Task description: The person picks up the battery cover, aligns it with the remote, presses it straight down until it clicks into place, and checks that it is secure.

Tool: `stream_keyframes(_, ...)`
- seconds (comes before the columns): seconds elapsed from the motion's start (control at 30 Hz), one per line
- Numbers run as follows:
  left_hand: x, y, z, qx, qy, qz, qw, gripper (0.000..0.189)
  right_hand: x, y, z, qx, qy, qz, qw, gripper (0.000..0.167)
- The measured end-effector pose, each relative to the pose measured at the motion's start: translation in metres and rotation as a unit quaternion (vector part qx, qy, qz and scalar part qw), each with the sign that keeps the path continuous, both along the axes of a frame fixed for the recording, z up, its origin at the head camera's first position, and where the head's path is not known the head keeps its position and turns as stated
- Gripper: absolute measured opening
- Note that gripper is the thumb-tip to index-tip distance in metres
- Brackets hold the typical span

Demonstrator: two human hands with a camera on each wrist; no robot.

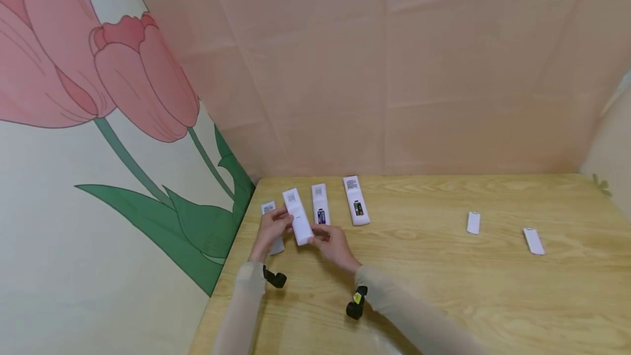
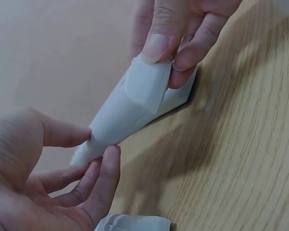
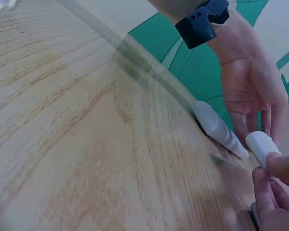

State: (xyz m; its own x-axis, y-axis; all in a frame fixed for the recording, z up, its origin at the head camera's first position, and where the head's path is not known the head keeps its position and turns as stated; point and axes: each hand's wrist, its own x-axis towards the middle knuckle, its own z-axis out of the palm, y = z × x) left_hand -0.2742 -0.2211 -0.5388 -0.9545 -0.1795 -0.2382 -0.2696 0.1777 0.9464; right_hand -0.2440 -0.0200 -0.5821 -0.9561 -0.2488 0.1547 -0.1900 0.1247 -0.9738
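Observation:
A white remote control [image 1: 298, 222] is held between both hands, its back with a small printed label facing up. My left hand [image 1: 270, 229] pinches its side between thumb and fingers, as the left wrist view also shows. My right hand [image 1: 337, 246] grips the near end, the thumb [image 2: 156, 45] lying on top of it. Another remote control [image 1: 277, 245] lies on the table, partly hidden by the left hand. Just behind the right hand lies a remote control [image 1: 319, 196] with its battery compartment uncovered and batteries [image 1: 321, 216] showing.
Farther right on the wooden table [image 1: 419, 289] lies another remote control [image 1: 353, 195] with an uncovered battery compartment. Two small white battery covers [image 1: 474, 223] lie apart at the right. A pink cloth wall [image 1: 394, 70] rises behind, and a tulip-printed wall [image 1: 148, 234] stands left.

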Motion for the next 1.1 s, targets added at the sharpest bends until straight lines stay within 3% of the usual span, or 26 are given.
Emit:
stream_keyframes(0.53, 0.000, 0.003, -0.006, -0.034, 0.010, -0.006, 0.9994, 0.038, -0.003, -0.003, -0.009, 0.005, -0.004, -0.019, 0.9998, 0.031)
stream_keyframes(0.87, 0.000, 0.008, -0.005, -0.088, 0.012, -0.010, 0.9960, 0.035, -0.006, -0.002, -0.008, 0.039, -0.010, -0.019, 0.9990, 0.030)
stream_keyframes(1.1, -0.001, 0.007, -0.007, -0.123, -0.008, -0.013, 0.9922, 0.032, -0.006, -0.002, -0.012, 0.047, -0.011, -0.018, 0.9986, 0.027)
